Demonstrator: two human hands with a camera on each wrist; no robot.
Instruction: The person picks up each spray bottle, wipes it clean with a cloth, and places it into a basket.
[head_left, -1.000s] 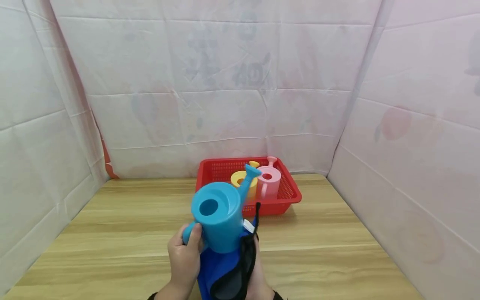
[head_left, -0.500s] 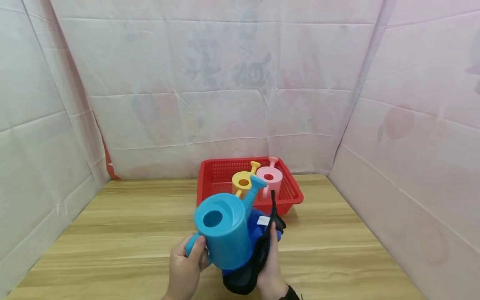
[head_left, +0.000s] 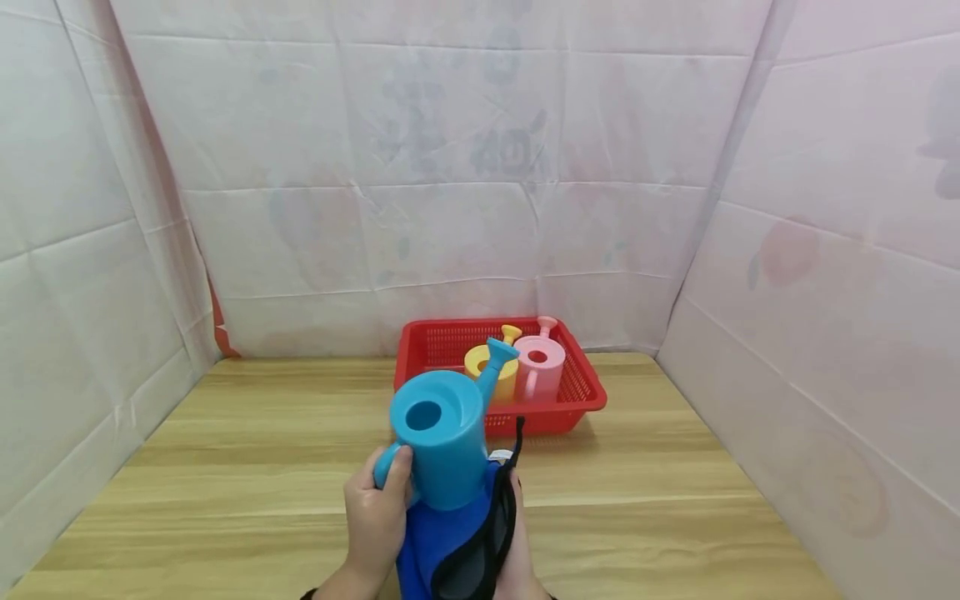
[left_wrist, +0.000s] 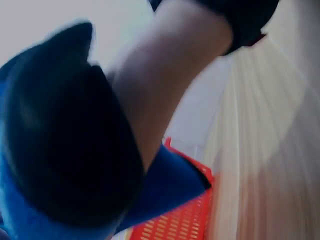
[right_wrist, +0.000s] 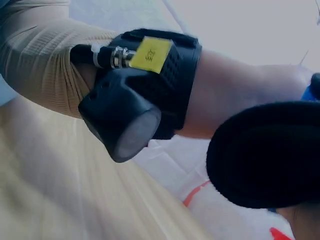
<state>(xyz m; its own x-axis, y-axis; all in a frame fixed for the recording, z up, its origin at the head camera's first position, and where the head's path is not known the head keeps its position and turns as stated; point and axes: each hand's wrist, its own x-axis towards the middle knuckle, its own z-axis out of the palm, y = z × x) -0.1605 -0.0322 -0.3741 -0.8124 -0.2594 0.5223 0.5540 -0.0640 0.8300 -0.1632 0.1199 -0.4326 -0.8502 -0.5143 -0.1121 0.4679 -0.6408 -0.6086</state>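
Observation:
A light blue watering can (head_left: pixel 448 458) is held up by my left hand (head_left: pixel 377 517), which grips its handle with the thumb on top. The can's spout slants up to the right. My right hand (head_left: pixel 517 558) holds a blue cloth item with black trim (head_left: pixel 438 546) against the can's right and lower side. A thin black strap and a white tag stick up from that item; its exact kind is unclear. Most of the right fingers are hidden behind the cloth. Dark, blurred parts of the item fill much of both wrist views.
On the wooden table (head_left: pixel 225 467), a red plastic basket (head_left: pixel 592 396) stands at the back against the white sheet. In it are a yellow watering can (head_left: pixel 505 387) and a pink watering can (head_left: pixel 542 362). White sheets enclose the table's back and sides.
The blue watering can and cloth item shifted down and right, then came back up and left. The cloth item swung out with its black side turned, then returned close under the can.

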